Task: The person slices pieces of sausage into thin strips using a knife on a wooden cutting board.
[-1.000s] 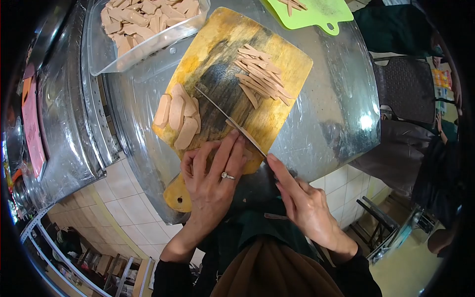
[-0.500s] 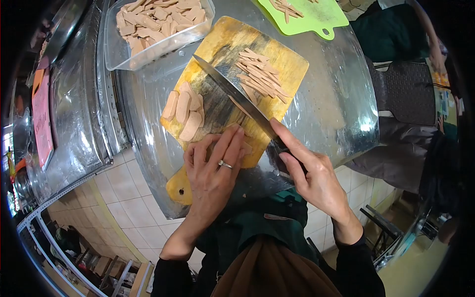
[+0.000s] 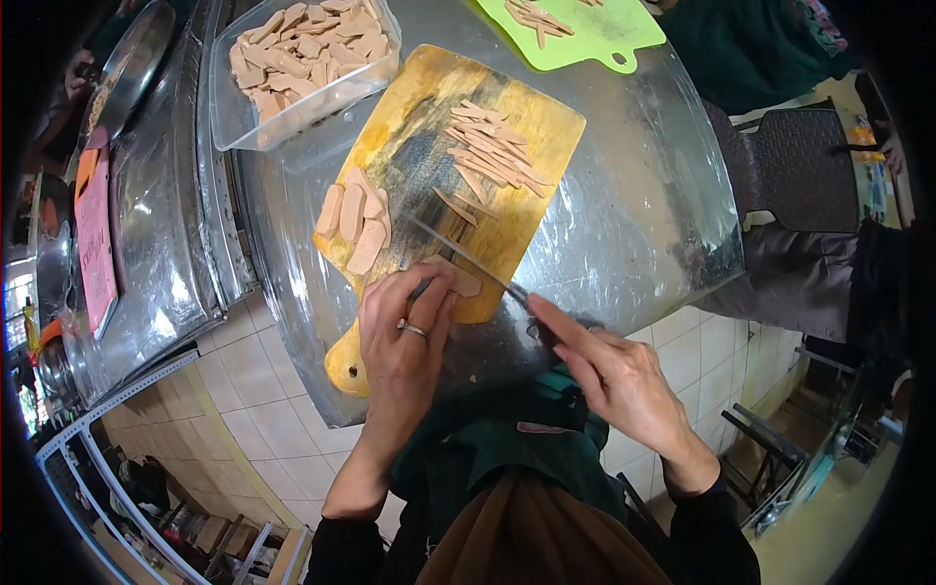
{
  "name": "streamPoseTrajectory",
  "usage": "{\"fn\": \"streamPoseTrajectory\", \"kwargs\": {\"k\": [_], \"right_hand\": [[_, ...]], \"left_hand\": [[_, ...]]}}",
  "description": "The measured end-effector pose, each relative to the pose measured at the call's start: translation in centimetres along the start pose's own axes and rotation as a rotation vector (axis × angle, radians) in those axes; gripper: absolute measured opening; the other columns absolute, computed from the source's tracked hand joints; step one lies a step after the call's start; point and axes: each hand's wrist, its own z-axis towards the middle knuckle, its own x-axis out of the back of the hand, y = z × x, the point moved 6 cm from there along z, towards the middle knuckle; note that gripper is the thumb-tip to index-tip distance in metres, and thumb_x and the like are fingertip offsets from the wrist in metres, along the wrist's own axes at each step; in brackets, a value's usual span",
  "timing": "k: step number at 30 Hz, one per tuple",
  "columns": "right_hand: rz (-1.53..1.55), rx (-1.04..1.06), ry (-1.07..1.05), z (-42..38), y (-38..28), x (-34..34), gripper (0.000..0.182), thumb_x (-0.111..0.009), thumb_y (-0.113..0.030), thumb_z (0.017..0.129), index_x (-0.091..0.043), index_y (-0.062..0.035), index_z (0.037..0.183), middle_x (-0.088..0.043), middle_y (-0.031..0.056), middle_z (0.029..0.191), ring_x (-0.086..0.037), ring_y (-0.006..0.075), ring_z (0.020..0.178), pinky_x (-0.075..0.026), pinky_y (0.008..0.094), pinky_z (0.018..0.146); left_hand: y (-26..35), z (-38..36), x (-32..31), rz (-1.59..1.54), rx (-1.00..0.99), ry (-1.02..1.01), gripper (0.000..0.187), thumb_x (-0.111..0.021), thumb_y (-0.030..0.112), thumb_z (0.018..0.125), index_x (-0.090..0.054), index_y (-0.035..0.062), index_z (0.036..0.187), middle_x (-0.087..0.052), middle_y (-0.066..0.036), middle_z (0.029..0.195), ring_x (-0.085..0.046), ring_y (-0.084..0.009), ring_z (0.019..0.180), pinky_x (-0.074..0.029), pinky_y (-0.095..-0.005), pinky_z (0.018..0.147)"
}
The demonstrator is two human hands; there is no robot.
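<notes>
Sausage piece (image 3: 466, 283): one, under the left hand (image 3: 405, 336) fingertips, near edge of the wooden cutting board (image 3: 409, 146).
Knife (image 3: 458, 253): one, gripped by the right hand (image 3: 609, 375), blade just beside that piece.
Slabs (image 3: 353, 219): about four, board's left.
Writing: none legible.

Left hand (image 3: 402, 336): bare, silver ring on one finger.
Right hand (image 3: 614, 375): bare, no ring visible.
Sleeves: black, long, ending at both wrists.
Torso, 6 o'clock: dark green garment over brown cloth.
</notes>
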Motion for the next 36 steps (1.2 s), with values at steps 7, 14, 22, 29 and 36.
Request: {"fn": "streamPoseTrajectory", "kwargs": {"k": [7, 14, 22, 29, 36], "right_hand": [[0.024, 0.234, 0.285, 0.5, 0.2, 1.6, 0.066, -0.062, -0.001, 0.098, -0.045, -0.0238, 0.158, -0.067, 0.0152, 0.078, -0.062, 0.031, 0.059, -0.056, 0.0435, 0.062], [-0.018, 0.108, 0.059, -1.8, -0.9, 0.1, 0.06, -0.065, 0.005, 0.092, -0.057, -0.0127, 0.148, -0.069, 0.0165, 0.089, -0.061, 0.029, 0.065, -0.054, 0.041, 0.068], [-0.078, 0.185, 0.038, -2.0, -0.7, 0.4, 0.069, -0.063, 0.0, 0.095, -0.045, -0.0233, 0.158, -0.065, 0.0138, 0.074, -0.062, 0.027, 0.057, -0.058, 0.0395, 0.055], [-0.097, 0.094, -0.103, -1.8, 0.0, 0.3, 0.076, -0.063, 0.002, 0.092, -0.041, -0.0242, 0.16, -0.064, 0.0199, 0.073, -0.064, 0.0329, 0.056, -0.058, 0.0434, 0.054], [-0.083, 0.168, 0.003, 0.7, -0.4, -0.8, 0.072, -0.063, 0.001, 0.093, -0.043, -0.0207, 0.158, -0.066, 0.0224, 0.076, -0.068, 0.0365, 0.063, -0.058, 0.0468, 0.06]], "left_hand": [[-0.3, -0.6, 0.1, -0.047, 0.065, 0.014, 0.03, -0.077, 0.003, 0.087, -0.073, 0.0074, 0.116, -0.064, -0.005, 0.116, -0.063, -0.0275, 0.11, -0.047, -0.0481, 0.105], [0.5, -0.6, -0.1, 0.079, 0.034, -0.042, 0.037, -0.078, 0.004, 0.086, -0.074, 0.0085, 0.123, -0.066, -0.005, 0.123, -0.063, -0.0249, 0.113, -0.045, -0.0511, 0.109], [0.3, -0.8, -0.3, 0.098, 0.02, -0.029, 0.034, -0.08, 0.004, 0.083, -0.075, 0.0053, 0.117, -0.069, -0.006, 0.122, -0.064, -0.0257, 0.111, -0.045, -0.0501, 0.108], [0.3, -0.7, -0.2, 0.09, 0.007, -0.042, 0.037, -0.081, 0.004, 0.081, -0.075, 0.0061, 0.117, -0.069, -0.006, 0.122, -0.064, -0.025, 0.11, -0.045, -0.0496, 0.108], [0.4, -0.6, -0.2, 0.087, -0.005, -0.066, 0.04, -0.081, 0.004, 0.081, -0.074, 0.0069, 0.12, -0.069, -0.005, 0.123, -0.064, -0.0243, 0.11, -0.045, -0.0492, 0.107]]}}
